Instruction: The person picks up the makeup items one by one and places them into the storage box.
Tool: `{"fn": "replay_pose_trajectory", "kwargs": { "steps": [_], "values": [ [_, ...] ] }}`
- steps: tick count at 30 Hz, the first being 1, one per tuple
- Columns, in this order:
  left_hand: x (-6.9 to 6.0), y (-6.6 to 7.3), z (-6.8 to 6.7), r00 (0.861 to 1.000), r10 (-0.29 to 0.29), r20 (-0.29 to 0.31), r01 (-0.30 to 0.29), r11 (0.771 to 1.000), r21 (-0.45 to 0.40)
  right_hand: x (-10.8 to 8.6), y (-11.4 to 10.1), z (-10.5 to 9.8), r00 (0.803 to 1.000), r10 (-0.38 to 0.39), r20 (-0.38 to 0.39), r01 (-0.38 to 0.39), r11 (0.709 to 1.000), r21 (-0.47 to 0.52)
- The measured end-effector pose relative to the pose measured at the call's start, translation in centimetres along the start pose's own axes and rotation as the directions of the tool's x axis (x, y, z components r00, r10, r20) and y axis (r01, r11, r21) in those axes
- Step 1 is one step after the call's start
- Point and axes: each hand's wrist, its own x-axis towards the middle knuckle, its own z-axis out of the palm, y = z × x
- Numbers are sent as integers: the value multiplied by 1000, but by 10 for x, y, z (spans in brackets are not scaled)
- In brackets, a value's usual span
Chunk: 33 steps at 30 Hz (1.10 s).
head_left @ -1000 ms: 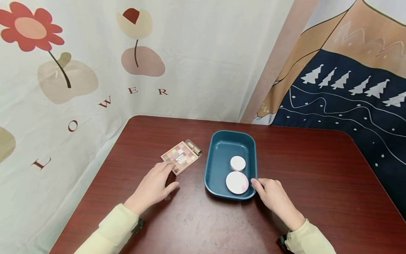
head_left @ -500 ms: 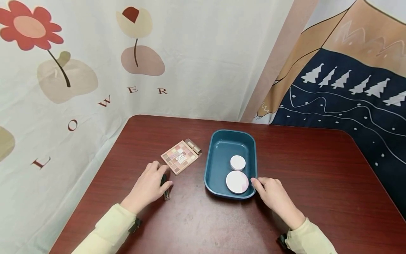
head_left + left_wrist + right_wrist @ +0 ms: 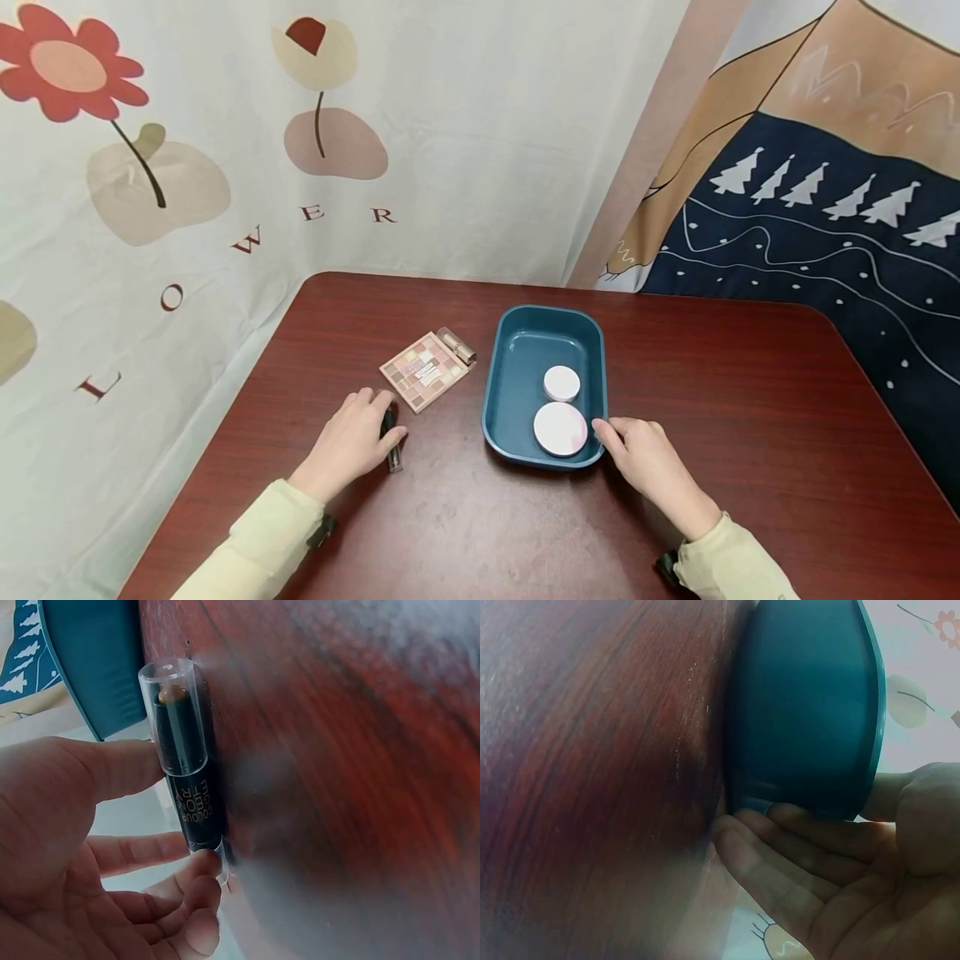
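My left hand (image 3: 347, 442) is on the table left of the tray. Its thumb and fingers pinch a black makeup stick (image 3: 186, 754), which has a clear cap over a brownish tip and gold lettering. The stick lies on the wood. With thumb over the rim and fingers along the outside wall, my right hand (image 3: 651, 467) grips the blue tray (image 3: 517, 433) at its near right corner. Two round white cosmetic cases, a small one (image 3: 562, 383) and a larger one (image 3: 560, 429), lie inside the tray on its right side.
An eyeshadow palette (image 3: 425, 372) lies beyond my left hand, with a clear-capped lipstick tube (image 3: 456, 346) against its far right edge. The reddish-brown table (image 3: 720, 375) ends at printed curtains (image 3: 465, 167) behind and at the left.
My left hand has drawn back slightly from the palette, toward the left and nearer me, onto the makeup stick. The right hand and tray stay put.
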Motion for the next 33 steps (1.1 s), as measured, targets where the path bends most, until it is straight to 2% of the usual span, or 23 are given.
{"fn": "replay_pose_trajectory", "kwargs": {
  "steps": [10,16,23,33],
  "values": [
    [3,-4,2,999,-14,36,15,999,-34,1,-2,-1,1000,-8,4,8,1000,-4],
    [3,-4,3,1000,-8,3,8,998,-57,1,-2,-1,1000,2,9,-2,1000,-1],
    [3,-5,4,1000,4,-7,-4,998,-63,0,-2,0,1000,5,7,-5,1000,0],
    [5,3,0,999,26,-36,-27,998,-50,-1,-2,0,1000,10,6,-10,1000,1]
  ]
}}
